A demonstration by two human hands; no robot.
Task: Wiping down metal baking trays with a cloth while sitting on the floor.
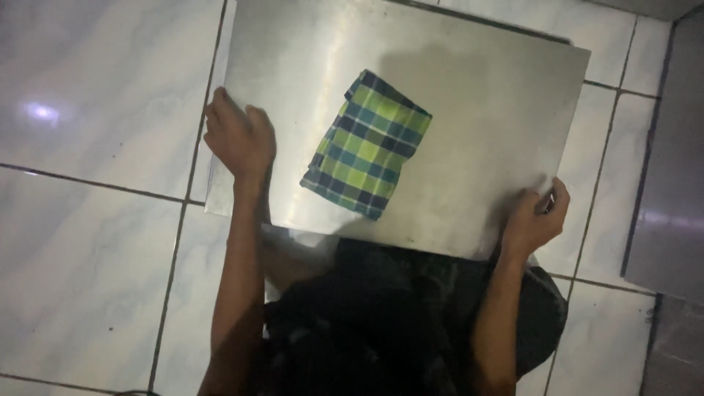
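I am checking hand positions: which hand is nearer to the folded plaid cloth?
Left. The left hand grips the metal sheet's left edge, close beside the folded plaid cloth. The right hand grips the near right corner, farther away.

Metal sheet mostly bare: open room above, right & left of the folded plaid cloth, the only thing lying on it. Left hand sits on the left edge, right hand grips the near-right corner. Tile floor open on the left; dark panel closes off the right.
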